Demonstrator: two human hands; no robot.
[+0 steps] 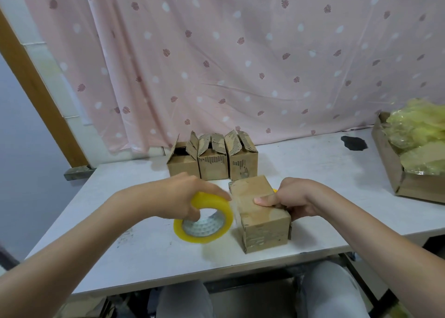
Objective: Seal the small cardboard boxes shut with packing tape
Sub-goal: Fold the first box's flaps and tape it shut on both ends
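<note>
My left hand (183, 195) curls around the yellow tape roll (203, 217), which sits on the white desk (144, 252). Right beside it, my right hand (292, 201) holds the closed box (261, 213), thumb pressed on top. Three open boxes (212, 160) stand in a row behind, by the pink curtain (240, 53).

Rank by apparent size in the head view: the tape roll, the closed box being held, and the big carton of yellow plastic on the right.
1. Carton of yellow plastic, though cut off by the frame.
2. Closed box.
3. Tape roll.
The closed box and tape roll sit nearer the camera, so the carton's lead is likely understated.
</note>
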